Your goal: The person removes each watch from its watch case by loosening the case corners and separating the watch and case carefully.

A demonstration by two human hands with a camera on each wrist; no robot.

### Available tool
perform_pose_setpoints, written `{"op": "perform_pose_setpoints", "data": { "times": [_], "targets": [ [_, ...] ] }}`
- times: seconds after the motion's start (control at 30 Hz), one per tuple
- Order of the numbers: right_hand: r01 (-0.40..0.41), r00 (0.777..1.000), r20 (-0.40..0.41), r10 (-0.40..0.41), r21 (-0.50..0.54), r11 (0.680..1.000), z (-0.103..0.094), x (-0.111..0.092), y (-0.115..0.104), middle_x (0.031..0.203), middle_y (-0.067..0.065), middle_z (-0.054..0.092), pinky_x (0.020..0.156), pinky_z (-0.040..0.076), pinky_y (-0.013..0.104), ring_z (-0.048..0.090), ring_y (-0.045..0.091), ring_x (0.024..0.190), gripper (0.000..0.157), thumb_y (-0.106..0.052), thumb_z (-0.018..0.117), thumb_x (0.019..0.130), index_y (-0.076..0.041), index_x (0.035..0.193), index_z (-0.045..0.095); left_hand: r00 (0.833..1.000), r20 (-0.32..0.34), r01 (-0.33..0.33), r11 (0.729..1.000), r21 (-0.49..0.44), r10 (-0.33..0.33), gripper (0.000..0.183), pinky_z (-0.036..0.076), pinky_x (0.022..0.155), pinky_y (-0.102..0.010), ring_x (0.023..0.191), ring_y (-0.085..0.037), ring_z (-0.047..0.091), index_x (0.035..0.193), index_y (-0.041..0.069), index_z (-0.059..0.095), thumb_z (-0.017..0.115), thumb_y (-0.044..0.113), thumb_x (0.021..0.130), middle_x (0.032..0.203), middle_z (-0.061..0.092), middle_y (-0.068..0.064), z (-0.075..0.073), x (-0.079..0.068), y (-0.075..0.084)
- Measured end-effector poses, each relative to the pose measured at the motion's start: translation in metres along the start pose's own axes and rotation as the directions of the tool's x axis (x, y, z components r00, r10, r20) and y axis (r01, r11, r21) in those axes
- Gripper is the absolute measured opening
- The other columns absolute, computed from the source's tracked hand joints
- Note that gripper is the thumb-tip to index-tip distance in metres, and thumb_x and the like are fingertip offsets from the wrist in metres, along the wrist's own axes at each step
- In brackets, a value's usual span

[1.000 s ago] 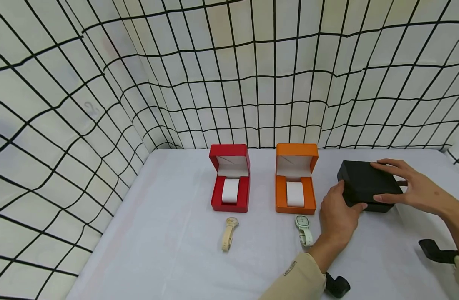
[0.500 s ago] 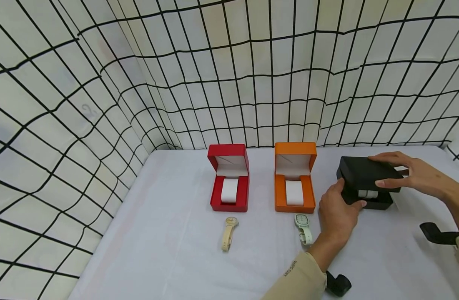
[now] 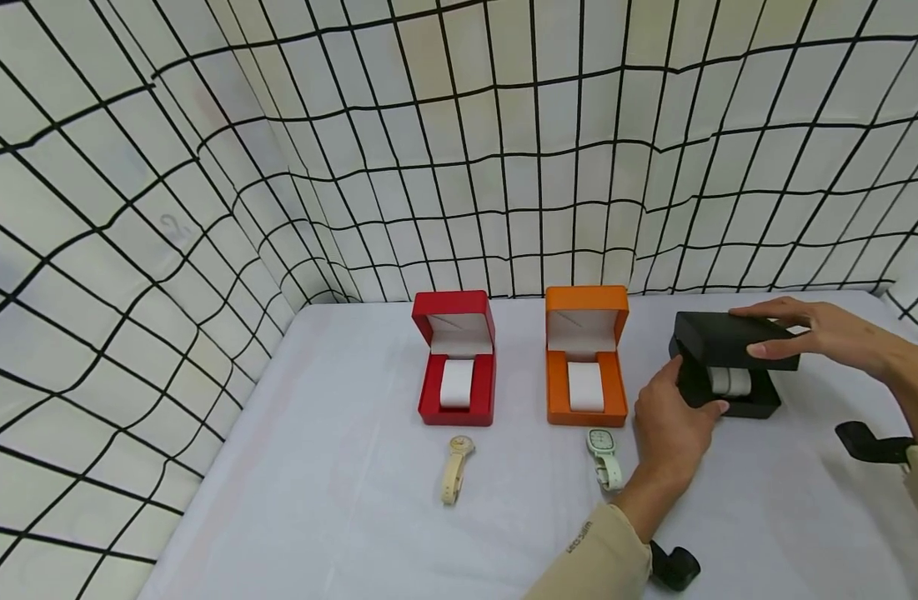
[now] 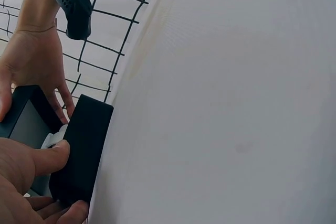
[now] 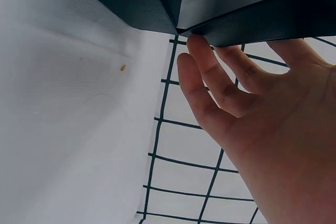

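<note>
At the right of the table in the head view is a black watch box, its lid (image 3: 732, 340) tilted partway up from its base (image 3: 762, 402). My left hand (image 3: 672, 425) grips the base at its left front corner, thumb along the front wall, as the left wrist view shows too. The lid is held by my right hand (image 3: 834, 333), thumb at its front edge and fingers across the top and back. A white cushion (image 3: 730, 382) with a thin dark line shows in the gap. In the right wrist view my right fingers (image 5: 210, 77) lie against the lid's hinge side.
Farther left stand an orange watch box (image 3: 616, 392) and a red watch box (image 3: 486, 400), both with raised lids and white cushions. A pale green watch (image 3: 605, 458) and a beige watch (image 3: 456, 471) lie before them. Black netting (image 3: 459, 158) borders the white-covered table (image 3: 316, 458).
The black box's lid has swung up from fully closed, lifted by my right hand, and the white cushion has come into view. My left hand has stayed on the base.
</note>
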State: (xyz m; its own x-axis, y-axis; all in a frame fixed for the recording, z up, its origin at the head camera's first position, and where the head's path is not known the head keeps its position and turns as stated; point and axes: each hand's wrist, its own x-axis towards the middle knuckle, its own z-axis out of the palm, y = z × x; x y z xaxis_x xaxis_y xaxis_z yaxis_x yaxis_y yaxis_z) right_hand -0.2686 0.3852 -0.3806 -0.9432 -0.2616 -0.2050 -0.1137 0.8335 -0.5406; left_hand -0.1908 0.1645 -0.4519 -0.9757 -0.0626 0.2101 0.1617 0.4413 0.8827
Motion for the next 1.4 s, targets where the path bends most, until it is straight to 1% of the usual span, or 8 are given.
{"op": "perform_pose_setpoints", "data": {
  "times": [0.2,0.43,0.63,0.73,0.93,1.07,1.27,1.4],
  "targets": [
    [-0.007,1.000,0.018,0.007,0.013,1.000,-0.004,0.005,0.000,0.158,0.037,0.033,0.095,0.031,0.080,0.033,0.060,0.136,0.073,-0.046,0.064,0.096,-0.007,0.155,0.046,1.000,-0.015,-0.016,1.000,0.018,0.016,0.066,0.058,0.098,-0.031,0.121,-0.012,0.069,0.138,0.017,0.067,0.094,0.023,0.078,0.134,0.072,0.004,0.001,0.000,-0.003],
    [0.003,0.998,0.060,-0.008,0.078,0.997,-0.013,0.012,0.006,0.161,0.037,0.031,0.096,0.030,0.078,0.031,0.060,0.138,0.070,-0.048,0.056,0.099,-0.011,0.157,0.044,1.000,0.002,-0.006,1.000,0.024,0.006,0.061,0.058,0.097,-0.029,0.119,-0.009,0.069,0.135,0.023,0.070,0.093,0.024,0.078,0.130,0.073,0.006,0.000,0.001,-0.001],
    [0.007,0.996,0.088,-0.015,0.094,0.996,-0.017,0.018,0.008,0.162,0.032,0.038,0.095,0.040,0.070,0.039,0.057,0.141,0.064,-0.049,0.050,0.104,-0.017,0.159,0.044,1.000,-0.001,-0.007,0.999,0.044,0.007,0.060,0.058,0.097,-0.028,0.120,-0.009,0.069,0.134,0.022,0.071,0.093,0.025,0.078,0.129,0.074,0.006,0.000,0.002,0.000],
    [0.009,0.996,0.089,-0.018,0.093,0.996,-0.016,0.018,0.008,0.162,0.030,0.040,0.094,0.043,0.068,0.042,0.056,0.141,0.063,-0.049,0.050,0.104,-0.016,0.158,0.045,1.000,0.003,-0.013,0.998,0.063,0.012,0.061,0.058,0.097,-0.027,0.119,-0.009,0.069,0.135,0.021,0.071,0.093,0.026,0.078,0.129,0.074,0.005,0.000,0.002,0.000],
    [0.007,0.996,0.083,-0.015,0.090,0.996,-0.014,0.016,0.009,0.161,0.035,0.037,0.094,0.041,0.070,0.041,0.060,0.139,0.065,-0.048,0.049,0.104,-0.012,0.158,0.043,0.999,0.015,-0.035,0.993,0.117,0.033,0.061,0.058,0.094,-0.026,0.119,-0.010,0.069,0.136,0.020,0.070,0.091,0.031,0.080,0.131,0.073,0.003,0.000,0.001,0.001],
    [0.003,0.997,0.079,-0.009,0.082,0.997,-0.013,0.016,0.011,0.160,0.038,0.035,0.093,0.040,0.071,0.040,0.062,0.137,0.065,-0.048,0.048,0.104,-0.012,0.159,0.043,0.999,0.026,-0.039,0.991,0.128,0.036,0.059,0.058,0.094,-0.028,0.119,-0.011,0.069,0.136,0.020,0.070,0.089,0.036,0.082,0.133,0.072,0.003,0.000,0.001,0.001],
    [0.001,0.996,0.087,-0.009,0.087,0.996,-0.014,0.017,0.011,0.161,0.034,0.039,0.094,0.043,0.069,0.043,0.059,0.139,0.066,-0.049,0.048,0.105,-0.012,0.159,0.042,0.999,0.011,-0.040,0.993,0.109,0.039,0.059,0.058,0.094,-0.027,0.119,-0.009,0.069,0.135,0.019,0.071,0.090,0.033,0.081,0.130,0.073,0.004,0.001,0.002,0.000],
    [0.012,0.994,0.103,-0.020,0.077,0.997,-0.017,0.020,0.010,0.161,0.034,0.037,0.094,0.043,0.069,0.042,0.061,0.139,0.067,-0.049,0.046,0.106,-0.010,0.159,0.041,0.999,0.004,-0.039,0.994,0.097,0.039,0.059,0.058,0.093,-0.027,0.118,-0.009,0.069,0.135,0.019,0.071,0.091,0.031,0.081,0.129,0.074,0.003,0.001,0.003,0.000]
  ]
}}
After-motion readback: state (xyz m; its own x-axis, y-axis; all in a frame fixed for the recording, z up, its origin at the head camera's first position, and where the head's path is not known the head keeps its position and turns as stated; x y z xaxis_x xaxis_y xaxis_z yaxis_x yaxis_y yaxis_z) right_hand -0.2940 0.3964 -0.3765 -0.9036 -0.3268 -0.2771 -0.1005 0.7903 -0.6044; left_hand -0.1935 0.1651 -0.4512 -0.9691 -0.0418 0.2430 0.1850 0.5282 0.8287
